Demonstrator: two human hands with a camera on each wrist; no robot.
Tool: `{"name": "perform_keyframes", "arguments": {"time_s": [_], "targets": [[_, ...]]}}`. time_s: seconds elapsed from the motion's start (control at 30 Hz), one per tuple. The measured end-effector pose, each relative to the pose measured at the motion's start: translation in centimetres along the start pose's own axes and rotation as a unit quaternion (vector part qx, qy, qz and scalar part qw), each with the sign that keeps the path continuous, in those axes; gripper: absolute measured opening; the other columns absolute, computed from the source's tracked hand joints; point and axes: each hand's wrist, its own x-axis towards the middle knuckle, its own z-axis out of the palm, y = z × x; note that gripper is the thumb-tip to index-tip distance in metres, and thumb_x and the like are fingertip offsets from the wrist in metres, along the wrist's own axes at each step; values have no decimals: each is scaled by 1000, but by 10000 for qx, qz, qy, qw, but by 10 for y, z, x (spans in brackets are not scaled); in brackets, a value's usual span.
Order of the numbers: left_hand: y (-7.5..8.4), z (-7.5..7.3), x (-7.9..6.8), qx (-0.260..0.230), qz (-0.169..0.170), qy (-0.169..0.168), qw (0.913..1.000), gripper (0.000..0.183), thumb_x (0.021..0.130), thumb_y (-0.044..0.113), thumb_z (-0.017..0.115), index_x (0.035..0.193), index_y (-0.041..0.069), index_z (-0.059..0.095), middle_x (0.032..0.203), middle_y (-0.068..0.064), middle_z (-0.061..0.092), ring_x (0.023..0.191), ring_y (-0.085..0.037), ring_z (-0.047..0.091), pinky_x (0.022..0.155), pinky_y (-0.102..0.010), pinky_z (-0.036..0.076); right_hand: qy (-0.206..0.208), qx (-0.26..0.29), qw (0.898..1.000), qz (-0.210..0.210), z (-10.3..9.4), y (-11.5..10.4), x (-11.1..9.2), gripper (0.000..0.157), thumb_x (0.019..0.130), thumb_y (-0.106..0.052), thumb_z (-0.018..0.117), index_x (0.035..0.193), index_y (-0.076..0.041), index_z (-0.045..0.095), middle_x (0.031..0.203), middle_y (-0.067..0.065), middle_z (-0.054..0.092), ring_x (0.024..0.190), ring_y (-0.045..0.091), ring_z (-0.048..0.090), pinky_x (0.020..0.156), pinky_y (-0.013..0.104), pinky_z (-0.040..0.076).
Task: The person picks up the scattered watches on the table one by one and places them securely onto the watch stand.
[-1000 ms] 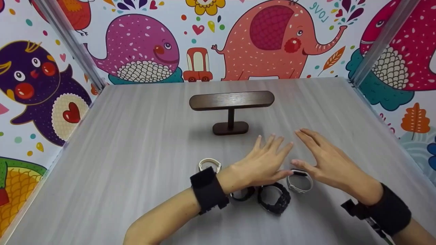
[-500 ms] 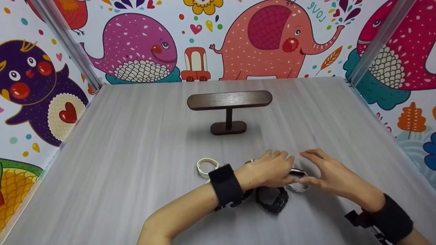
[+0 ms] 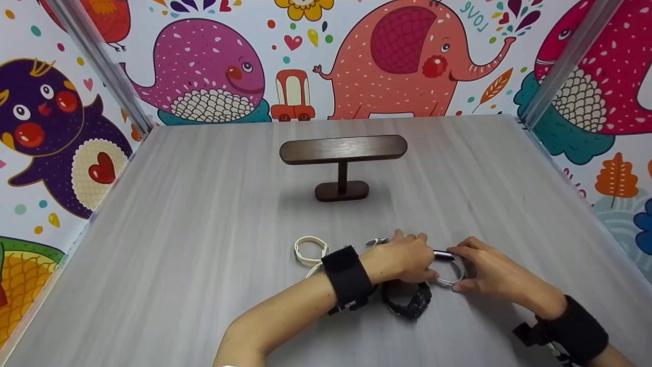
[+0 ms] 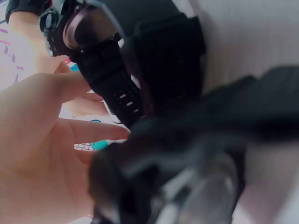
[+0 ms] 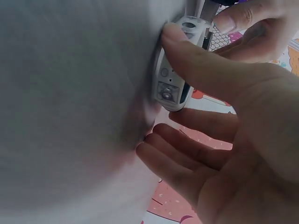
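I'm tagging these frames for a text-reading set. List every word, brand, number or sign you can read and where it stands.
"LOVE", mirror-reversed: on the printed back wall, above the elephant's trunk.
Pink lettering on the right wall: too small to read.
Black watch: any markings too small or blurred to read.
White band: no readable text.

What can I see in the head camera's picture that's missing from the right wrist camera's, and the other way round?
Only the head view shows the cream band at the left of the group and the black strap on the person's right wrist; it also shows the brown stand whole.

Only the right wrist view shows the palm side of the right hand and a small square fitting on the white-banded watch.

Both show that watch, both hands, including the left hand, the table and the colourful wall pictures.
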Motion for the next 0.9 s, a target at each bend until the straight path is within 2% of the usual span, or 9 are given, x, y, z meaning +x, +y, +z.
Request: {"name": "perform_keyframes", "arguments": {"time_s": [0.13,0.3,0.43,0.5,0.57,0.67,0.8,0.9], "targets": [[0,0,1,10,-22,-61,10000,41,99,55,52,111,23,74,122,-1,59,113,-18,61,103,-42,46,117,29,9999,-13,2,0,1,61,69,-28,92,117,1,68,104,4,63,87,13,58,70,30,52],[-1,0,2,-207,-56,-136,9997,42,99,56,51,104,22,74,125,-1,59,114,-17,61,106,-43,45,131,203,9993,286,2,-4,3,58,70,-29,91,116,-1,68,101,1,61,82,7,50,66,26,47],[-4,-7,-1,-523,-64,-167,9985,42,100,55,50,98,20,73,121,-1,61,108,-17,62,106,-42,45,273,380,9983,336,-1,-11,4,55,71,-27,91,115,-5,66,105,2,61,88,16,60,71,31,54],[-7,-12,-5,-690,-72,-99,9975,42,101,54,49,94,19,72,117,-1,61,103,-18,62,101,-40,47,394,432,9977,330,-5,-16,5,53,72,-24,90,115,-6,66,108,3,62,92,22,63,74,35,57],[-9,-18,-11,-878,-105,27,9961,42,101,53,50,91,18,71,113,-1,61,97,-17,62,95,-38,48,551,443,9969,338,-9,-21,6,52,72,-22,89,116,-6,65,109,3,62,94,22,63,76,37,57],[-14,-27,-19,-1175,-179,329,9924,43,101,53,51,91,16,71,109,-2,61,89,-16,59,84,-34,49,972,388,9942,236,-15,-29,9,54,71,-16,90,117,-7,64,109,2,62,92,20,62,76,36,57],[-22,-38,-32,-1687,-334,740,9823,48,100,54,51,105,10,69,107,-4,59,81,-14,55,70,-26,49,1757,228,9841,-154,-22,-40,16,60,65,-11,93,118,-7,65,109,3,62,91,17,62,74,34,58],[-27,-45,-42,-2070,-473,1017,9719,57,101,56,49,120,6,65,110,-4,58,81,-12,55,65,-23,50,2281,122,9725,-453,-29,-49,23,64,62,-9,95,118,-4,65,110,5,62,93,17,62,78,20,55]]}}
